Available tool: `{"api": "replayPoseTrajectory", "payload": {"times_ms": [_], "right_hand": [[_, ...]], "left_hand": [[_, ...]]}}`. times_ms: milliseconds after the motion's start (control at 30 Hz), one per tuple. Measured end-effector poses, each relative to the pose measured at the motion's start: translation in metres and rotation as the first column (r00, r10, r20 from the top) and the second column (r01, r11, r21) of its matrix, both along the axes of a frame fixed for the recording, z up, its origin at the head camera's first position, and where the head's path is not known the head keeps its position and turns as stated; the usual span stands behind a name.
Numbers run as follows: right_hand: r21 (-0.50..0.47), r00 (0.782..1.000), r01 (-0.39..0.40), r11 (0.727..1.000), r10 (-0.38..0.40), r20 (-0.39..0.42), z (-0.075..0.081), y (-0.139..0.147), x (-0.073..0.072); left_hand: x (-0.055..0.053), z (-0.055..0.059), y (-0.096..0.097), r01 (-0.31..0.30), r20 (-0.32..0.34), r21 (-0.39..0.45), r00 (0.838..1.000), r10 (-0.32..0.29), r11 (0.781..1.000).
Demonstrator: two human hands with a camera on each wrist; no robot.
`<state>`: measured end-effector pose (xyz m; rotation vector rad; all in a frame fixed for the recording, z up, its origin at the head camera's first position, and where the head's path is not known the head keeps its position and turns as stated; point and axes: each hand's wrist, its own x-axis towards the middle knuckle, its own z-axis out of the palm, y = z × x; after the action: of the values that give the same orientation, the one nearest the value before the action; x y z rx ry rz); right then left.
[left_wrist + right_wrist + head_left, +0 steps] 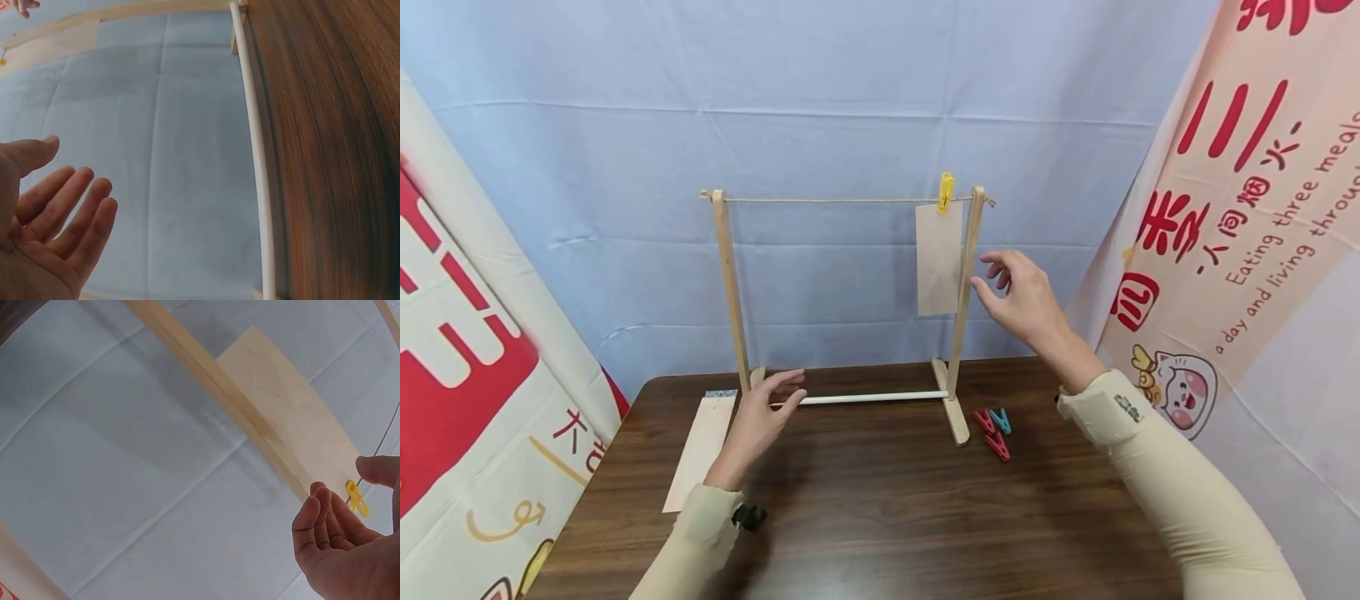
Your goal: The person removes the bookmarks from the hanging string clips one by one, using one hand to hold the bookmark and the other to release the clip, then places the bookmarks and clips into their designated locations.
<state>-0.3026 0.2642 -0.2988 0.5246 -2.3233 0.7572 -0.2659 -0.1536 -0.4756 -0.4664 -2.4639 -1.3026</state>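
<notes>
A pale rectangular card (938,262) hangs from the string (835,201) of a wooden frame, held by a yellow clothespin (946,193) near the right post (967,287). Just right of that post is my right hand (1022,300), fingers loosely bent and nothing in them. My left hand (763,421) hovers by the foot of the left post (732,287), thumb and fingers apart and holding nothing. Left of it lies a long pale card (700,454) with a patterned strip at its far end, partly covered by the hand and forearm.
Two red clothespins (997,446) and a blue clothespin (1000,420) lie on the dark wooden table (880,517), right of the frame's right foot (956,421). A white rod (872,398) joins the posts low down. Behind hangs a light blue cloth (835,83); printed curtains flank both sides.
</notes>
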Motion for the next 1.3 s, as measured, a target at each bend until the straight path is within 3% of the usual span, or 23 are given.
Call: {"api": "replayPoseTrajectory", "payload": {"times_ms": [700, 1300], "right_hand": [[0.02, 1.0, -0.015, 1.0, 0.016, -0.019, 0.015, -0.008, -0.003], [0.026, 0.999, -0.026, 0.999, 0.027, -0.044, 0.026, -0.013, -0.009]], "left_hand": [[-0.016, 0.016, 0.031, 0.07, -0.019, -0.008, 0.997, -0.07, 0.998], [-0.026, 0.018, 0.058, 0.096, 0.0, 0.026, 0.995, -0.096, 0.995]]}}
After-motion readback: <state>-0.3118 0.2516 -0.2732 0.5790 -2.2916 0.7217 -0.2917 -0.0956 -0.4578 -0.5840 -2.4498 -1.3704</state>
